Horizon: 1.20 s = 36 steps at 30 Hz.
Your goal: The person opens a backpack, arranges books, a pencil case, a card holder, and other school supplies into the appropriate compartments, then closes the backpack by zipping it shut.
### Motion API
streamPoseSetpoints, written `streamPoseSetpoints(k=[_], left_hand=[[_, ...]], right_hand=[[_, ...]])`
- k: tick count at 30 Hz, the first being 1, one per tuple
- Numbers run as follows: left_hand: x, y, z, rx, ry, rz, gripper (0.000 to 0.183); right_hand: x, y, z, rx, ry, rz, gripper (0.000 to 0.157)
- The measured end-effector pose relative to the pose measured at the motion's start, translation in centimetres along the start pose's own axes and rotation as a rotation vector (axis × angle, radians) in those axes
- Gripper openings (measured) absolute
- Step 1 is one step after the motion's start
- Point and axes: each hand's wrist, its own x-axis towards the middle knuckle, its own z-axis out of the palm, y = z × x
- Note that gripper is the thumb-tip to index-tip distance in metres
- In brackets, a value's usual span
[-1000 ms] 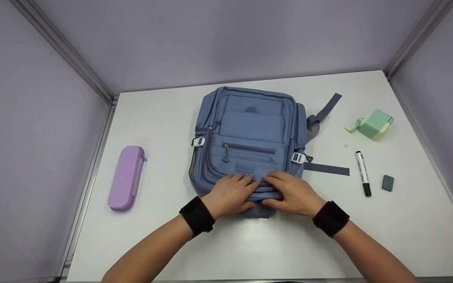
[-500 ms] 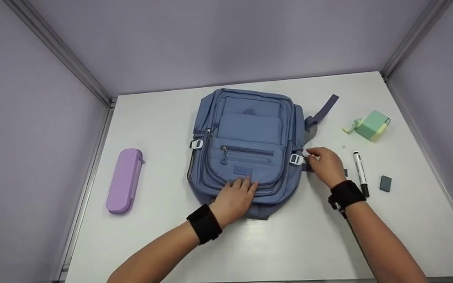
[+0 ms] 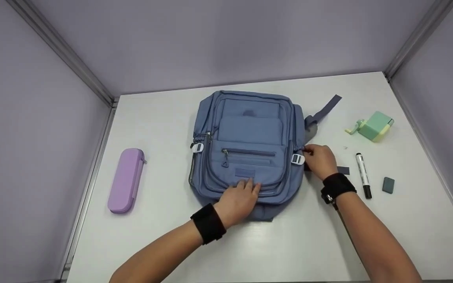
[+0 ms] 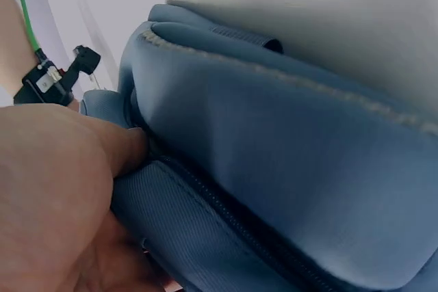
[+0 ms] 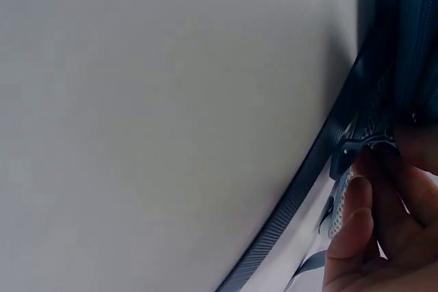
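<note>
A blue backpack [image 3: 250,131] lies on its back on the white table, front face up. My left hand [image 3: 237,202] grips its bottom front edge. In the left wrist view, the thumb [image 4: 126,145] presses into the crease beside a zipper [image 4: 226,213], with the fingers round the other side of the padded edge. At the bag's right side, next to a white buckle [image 3: 298,159], is my right hand [image 3: 321,161]. Its fingertips pinch a dark zipper pull [image 5: 340,161], partly hidden by the fingers in the right wrist view.
A purple pencil case [image 3: 126,181] lies to the left. On the right are a green and yellow crank sharpener [image 3: 376,125], a white marker [image 3: 362,173] with black ends and a dark eraser [image 3: 388,184]. Loose straps [image 3: 327,108] stick out from the bag's right side.
My right hand has left the bag's bottom edge and gone to its right side, where it takes the zipper pull and shifts slightly left. My left hand stays at the bottom edge.
</note>
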Motion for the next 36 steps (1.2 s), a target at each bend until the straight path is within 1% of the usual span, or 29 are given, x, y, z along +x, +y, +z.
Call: streamPoseSetpoints(k=[4,7,12,14,15,18,20,22,25,28,30,32,36], left_hand=[[0.2,0.1,-0.9,-0.038,0.005,0.029,0.046],[0.5,0.0,-1.7,-0.099,-0.028,0.051,0.048],[1.3,-0.9,-3.3,-0.302,-0.190,0.031,0.066],[1.8,-1.4,-4.1,-0.357,-0.223,0.023,0.067],[2.2,-1.6,-4.4,-0.350,-0.219,0.029,0.063],[3.7,-2.3,-5.5,-0.296,-0.179,0.044,0.055],[5.0,-2.6,-6.0,-0.249,-0.152,0.049,0.054],[6.5,-2.8,-6.4,-0.227,-0.131,0.050,0.054],[9.0,-2.7,-6.5,-0.210,-0.130,0.066,0.055],[10.8,-2.3,-6.3,-0.203,-0.159,0.084,0.055],[11.7,-2.0,-6.1,-0.195,-0.185,0.087,0.056],[12.2,-1.7,-6.0,-0.191,-0.199,0.077,0.057],[12.7,-1.4,-5.8,-0.181,-0.195,0.060,0.057]], right_hand=[[0.6,-0.1,-0.2,0.050,-0.059,0.049,0.030],[1.0,0.1,-0.4,0.067,-0.101,0.079,0.032],[1.4,0.0,-0.8,0.038,-0.148,0.094,0.031],[1.3,0.0,-1.0,0.018,-0.142,0.088,0.029],[1.2,0.0,-1.0,0.008,-0.131,0.080,0.028],[0.9,0.0,-1.0,-0.023,-0.083,0.032,0.024],[0.7,0.0,-0.9,-0.039,-0.044,-0.001,0.021],[0.6,0.0,-0.9,-0.054,-0.012,-0.026,0.019],[0.3,0.1,-0.7,-0.060,0.014,-0.049,0.016],[0.2,0.2,-0.5,-0.075,0.028,-0.079,0.015],[0.2,0.1,-0.5,-0.094,0.040,-0.110,0.013],[0.1,0.1,-0.5,-0.122,0.053,-0.142,0.012],[0.0,0.1,-0.7,-0.165,0.069,-0.180,0.010]])
